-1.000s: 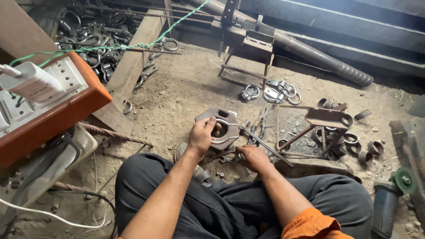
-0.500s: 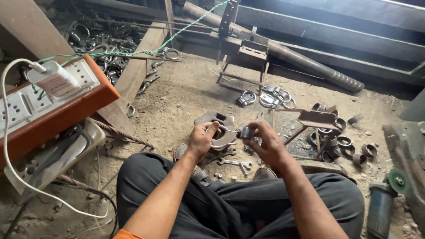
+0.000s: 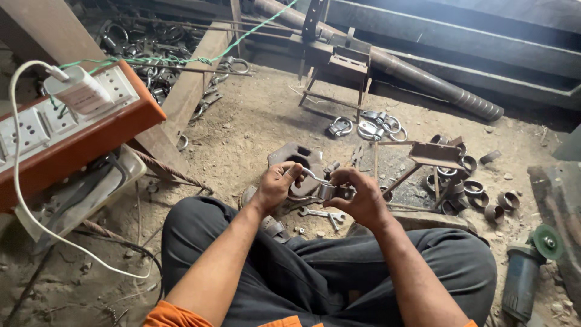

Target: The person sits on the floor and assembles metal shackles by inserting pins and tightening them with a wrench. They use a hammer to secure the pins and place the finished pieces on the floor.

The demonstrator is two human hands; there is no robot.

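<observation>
Two hands, left hand (image 3: 277, 184) and right hand (image 3: 357, 195), grip what seems a shiny metal padlock (image 3: 327, 190).

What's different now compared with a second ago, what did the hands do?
The right hand came up off the floor clutter and now holds a small metal clamp piece together with the left hand, which lifted off the flat metal plate. The wrench, the ring clamps and the power strip stayed put.
</observation>
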